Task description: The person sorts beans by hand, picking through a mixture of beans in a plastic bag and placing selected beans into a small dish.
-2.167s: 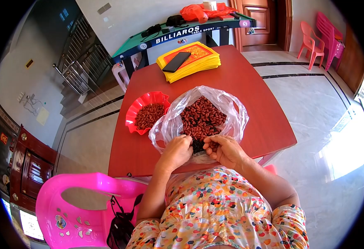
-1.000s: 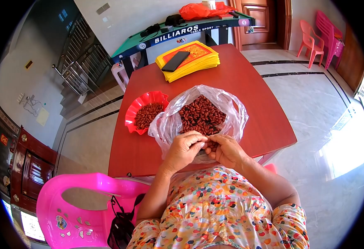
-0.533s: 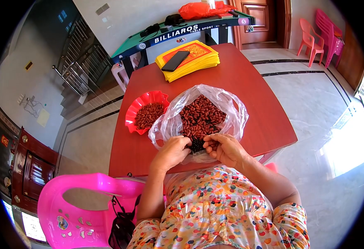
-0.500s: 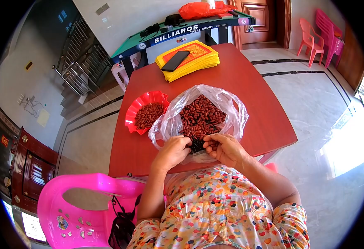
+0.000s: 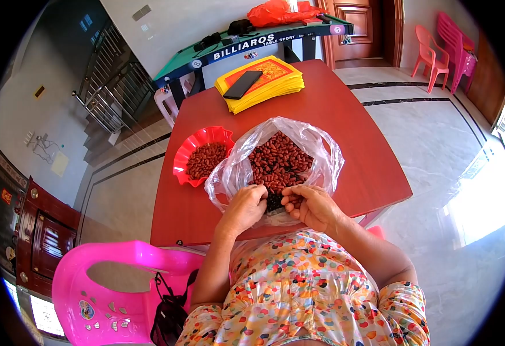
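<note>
A clear plastic bag (image 5: 328, 151) lies wide open on the table, holding red kidney beans (image 5: 281, 154) with black beans (image 5: 273, 201) showing at its near side. My left hand (image 5: 245, 209) reaches over the bag's near left edge, its fingers pinched together down at the beans; what they hold, if anything, is hidden. At the near right, my right hand (image 5: 316, 209) is curled palm up, with a few red beans in its fingers. Left of the bag stands a red bowl (image 5: 179, 163) with a wavy rim, holding more red beans (image 5: 206, 160).
A stack of yellow and red paper (image 5: 278, 95) with a black phone (image 5: 243, 85) on it sits toward the far end of the red table (image 5: 367, 150). Behind is a toy billiards table (image 5: 235, 52). A pink chair (image 5: 108, 256) with a black bag (image 5: 169, 317) stands at the near left.
My left hand has risen slightly and shifted a little away from me over the beans. My right hand stays almost where it was.
</note>
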Demonstrator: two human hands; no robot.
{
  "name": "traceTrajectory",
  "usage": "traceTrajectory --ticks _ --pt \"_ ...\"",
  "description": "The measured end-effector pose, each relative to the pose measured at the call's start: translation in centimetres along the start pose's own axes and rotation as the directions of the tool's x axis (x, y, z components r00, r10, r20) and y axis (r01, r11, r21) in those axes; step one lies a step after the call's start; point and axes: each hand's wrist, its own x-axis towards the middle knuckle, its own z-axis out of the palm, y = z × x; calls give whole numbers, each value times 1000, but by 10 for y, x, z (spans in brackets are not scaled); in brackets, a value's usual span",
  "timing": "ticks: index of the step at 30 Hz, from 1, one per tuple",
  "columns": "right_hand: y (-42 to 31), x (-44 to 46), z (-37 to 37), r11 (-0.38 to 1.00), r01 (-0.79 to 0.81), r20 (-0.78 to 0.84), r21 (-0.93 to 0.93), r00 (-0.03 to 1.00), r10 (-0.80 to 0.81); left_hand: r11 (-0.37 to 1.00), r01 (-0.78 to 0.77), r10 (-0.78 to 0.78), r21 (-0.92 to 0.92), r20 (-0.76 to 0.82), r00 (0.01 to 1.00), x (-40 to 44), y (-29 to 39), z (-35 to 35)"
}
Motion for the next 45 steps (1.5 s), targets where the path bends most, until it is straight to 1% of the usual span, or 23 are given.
traceTrajectory --ticks 3,4,6,7,9,10,12,13,15,16,18,19,20,22,23,24,26,27,28,30,34,36,45 --pt "0 1 -1 1000 -3 0 -2 1000 3 996 -4 -1 -94 -56 998 1 -2 0" --pt "1 1 -1 1000 -3 1 -4 1000 3 996 -4 -1 -94 -56 998 1 -2 0" --pt "0 1 -1 1000 -3 3 -9 1000 3 987 -7 -22 -161 -173 985 2 2 -2" --pt "0 1 -1 1000 -2 4 -13 1000 2 987 -7 -22 -161 -174 985 2 3 -3" --pt "0 1 0 1000 0 9 -19 1000 0 956 83 -137 -283 -176 975 2 6 -4" --pt "0 0 0 1000 2 13 -24 1000 -1 956 82 -136 -282 -177 975 3 7 -4" --pt "1 1 -1 1000 8 14 -29 1000 -7 949 15 -94 -314 -238 967 3 9 -2" --pt "1 1 -1 999 13 15 -33 1000 -12 949 15 -94 -314 -238 967 3 13 0" --pt "1 0 -1 1000 14 22 -24 1000 -13 901 -49 -71 -431 -258 964 3 22 4" --pt "1 0 -1 1000 14 29 -16 999 -14 901 -49 -72 -432 -259 963 3 26 6" --pt "1 0 -1 1000 10 23 -11 1000 -10 884 -99 -13 -456 -237 971 3 31 9" --pt "1 0 -1 1000 7 18 -6 1000 -7 906 -138 43 -400 -236 971 3 29 9" --pt "1 -1 -1 1000 7 18 -6 1000 -7 906 -138 43 -400 -236 971 4 25 10" --pt "0 -1 -1 1000 6 13 -5 1000 -6 917 -90 -16 -387 -261 965 4 18 10" --pt "-1 -1 -1 1000 7 13 -5 1000 -6 932 -36 -60 -362 -250 966 4 17 7" --pt "-2 -1 -2 1000 12 2 -13 1000 -12 932 -36 -59 -361 -250 966 4 12 5" --pt "-4 0 -3 1000 18 -9 -22 1000 -19 980 -78 25 -183 -275 961 4 -1 5" --pt "-7 1 -3 1000 29 -14 -10 999 -30 982 8 -44 -187 -192 980 2 -3 3" --pt "-8 1 -4 999 40 -19 0 999 -40 982 8 -45 -187 -194 980 2 -3 4" --pt "-11 0 -4 999 42 -22 18 999 -41 1000 8 -8 0 -121 993 1 -3 6" --pt "-11 1 -5 998 46 -27 31 999 -45 1000 -9 7 -18 -93 996 1 0 9" --pt "-8 3 -5 999 41 -34 25 999 -40 1000 17 -18 -19 -48 999 1 2 8" --pt "-8 2 -5 999 31 -40 28 999 -30 999 -3 0 -49 -52 999 2 1 9"
